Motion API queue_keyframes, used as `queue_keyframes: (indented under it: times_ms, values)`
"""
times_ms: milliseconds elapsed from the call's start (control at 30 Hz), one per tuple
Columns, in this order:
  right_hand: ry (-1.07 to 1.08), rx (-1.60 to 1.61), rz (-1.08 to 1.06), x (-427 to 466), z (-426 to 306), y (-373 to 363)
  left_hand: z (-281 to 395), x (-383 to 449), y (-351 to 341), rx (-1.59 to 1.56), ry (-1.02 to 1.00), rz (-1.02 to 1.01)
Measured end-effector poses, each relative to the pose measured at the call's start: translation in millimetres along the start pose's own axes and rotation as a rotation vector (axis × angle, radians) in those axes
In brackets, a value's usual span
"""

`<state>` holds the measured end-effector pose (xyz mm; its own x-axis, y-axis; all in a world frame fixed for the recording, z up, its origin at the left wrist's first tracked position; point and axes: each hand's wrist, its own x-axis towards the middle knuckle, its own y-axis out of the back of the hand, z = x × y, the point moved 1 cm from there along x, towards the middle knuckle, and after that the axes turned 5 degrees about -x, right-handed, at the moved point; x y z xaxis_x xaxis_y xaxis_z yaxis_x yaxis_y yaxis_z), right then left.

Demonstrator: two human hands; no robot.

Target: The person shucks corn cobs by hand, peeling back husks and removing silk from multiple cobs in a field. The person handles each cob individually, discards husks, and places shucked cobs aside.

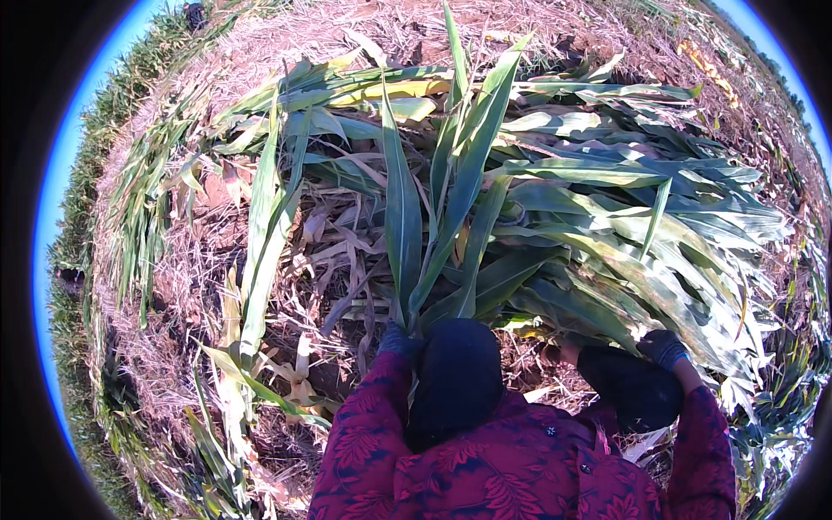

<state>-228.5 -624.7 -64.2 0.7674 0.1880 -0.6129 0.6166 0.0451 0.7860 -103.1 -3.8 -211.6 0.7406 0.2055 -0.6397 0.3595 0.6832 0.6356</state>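
My left hand (400, 341), in a dark knit glove, is closed around the lower part of an upright maize stalk (426, 260). The stalk's long green leaves fan out above my fist, beside my bent left knee (458, 383). My right hand (662, 348), gloved too, rests at my dark-clad right knee (627, 387). It lies against the edge of a heap of cut maize stalks (624, 240); its fingers look curled, but whether they grip anything is hidden.
Dry straw and stubble (305, 39) cover reddish soil all around. More cut maize leaves (140, 201) lie to the left, and a leafy stalk (263, 260) stands out near my left side. Standing crop (71, 351) borders the far left. Yellow cobs (708, 68) lie at the upper right.
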Motion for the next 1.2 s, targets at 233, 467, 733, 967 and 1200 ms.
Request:
queue_keyframes:
  times_ms: [233,467,733,967,1200]
  values:
    - [-0.194,0.131,-0.045,12,-18,14,-22,-35,144,0.219,-0.012,0.344]
    - [-0.219,0.081,-0.087,38,-54,49,-135,-32,475,0.305,0.421,0.622]
    - [-0.091,0.027,0.033,35,-56,48,115,10,235,-0.542,-0.416,0.312]
    - [-0.138,0.069,-0.007,62,-114,94,320,-181,63,-0.982,-0.731,-0.209]
    - [0.152,0.152,0.792,160,-180,230,283,-167,-7,-0.181,-0.981,-0.313]
